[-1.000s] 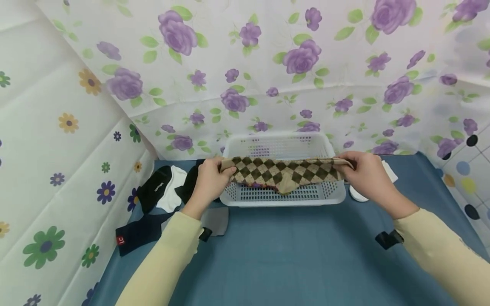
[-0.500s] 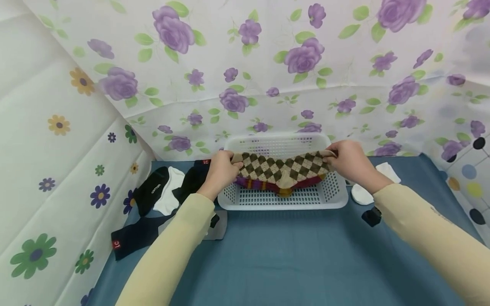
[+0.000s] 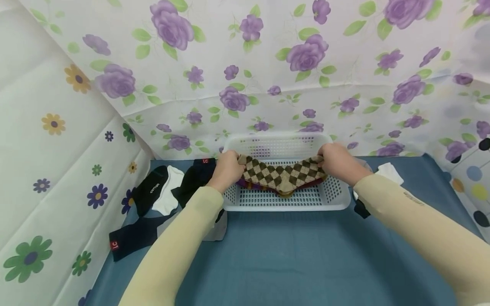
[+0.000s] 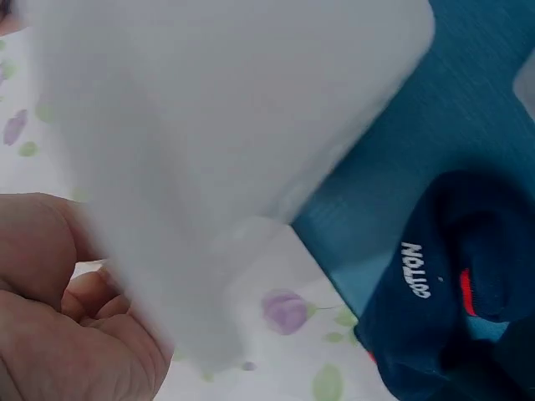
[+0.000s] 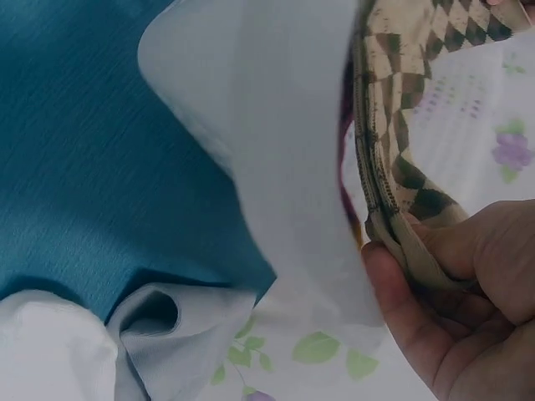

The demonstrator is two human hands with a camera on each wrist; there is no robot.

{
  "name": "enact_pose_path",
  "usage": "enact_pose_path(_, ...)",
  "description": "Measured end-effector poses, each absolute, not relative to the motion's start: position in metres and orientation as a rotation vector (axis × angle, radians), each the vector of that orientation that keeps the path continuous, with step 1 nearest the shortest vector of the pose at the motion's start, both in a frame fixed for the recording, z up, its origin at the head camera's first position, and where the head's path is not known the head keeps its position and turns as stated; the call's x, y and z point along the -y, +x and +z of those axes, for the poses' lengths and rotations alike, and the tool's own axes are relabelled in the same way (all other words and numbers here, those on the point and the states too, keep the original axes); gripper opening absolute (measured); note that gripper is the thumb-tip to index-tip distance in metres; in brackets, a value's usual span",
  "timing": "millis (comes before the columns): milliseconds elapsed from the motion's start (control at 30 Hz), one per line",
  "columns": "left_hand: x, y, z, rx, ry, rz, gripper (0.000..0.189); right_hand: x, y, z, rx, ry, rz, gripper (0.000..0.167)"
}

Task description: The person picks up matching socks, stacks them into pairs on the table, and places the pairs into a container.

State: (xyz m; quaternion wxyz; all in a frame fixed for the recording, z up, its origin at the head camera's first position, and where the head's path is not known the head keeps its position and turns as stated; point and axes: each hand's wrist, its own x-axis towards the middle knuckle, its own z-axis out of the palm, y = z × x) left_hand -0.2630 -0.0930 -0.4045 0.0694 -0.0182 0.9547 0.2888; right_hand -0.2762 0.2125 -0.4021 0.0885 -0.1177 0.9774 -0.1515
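A tan and brown argyle sock (image 3: 283,175) is stretched between both hands, inside the white plastic basket (image 3: 287,207), its middle sagging low. My left hand (image 3: 229,171) pinches its left end by the basket's left wall; in the left wrist view that wall hides the fingertips. My right hand (image 3: 338,160) pinches the other end, with thumb and fingers closed over the fabric (image 5: 418,188) in the right wrist view. Under the argyle sock, a dark red, purple and mustard sock (image 3: 260,186) shows on the basket floor.
Left of the basket lie a black sock (image 3: 151,191), a white sock (image 3: 170,191), navy socks (image 3: 134,236) and a grey sock (image 3: 218,227). At the right are a white sock (image 3: 389,173) and a grey one (image 5: 180,322). Floral sheets (image 3: 268,63) stand behind the blue table (image 3: 279,255).
Both hands have moved closer together, and the argyle sock has gone from nearly straight and taut to sagging lower into the basket. The hands still hold its ends.
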Motion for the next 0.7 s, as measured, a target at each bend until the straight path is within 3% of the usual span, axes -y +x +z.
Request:
enact_pose_path(400,0.089,-0.270,-0.416,-2.952,0.008,0.744,0.008,-0.205,-0.283,-0.414,-2.944,-0.492,-0.269,0.008)
enact_pose_path(700,0.087,-0.274,-0.416,-2.943,0.035,0.612,0.005,-0.202,-0.286,-0.416,-2.931,-0.517,-0.233,0.011)
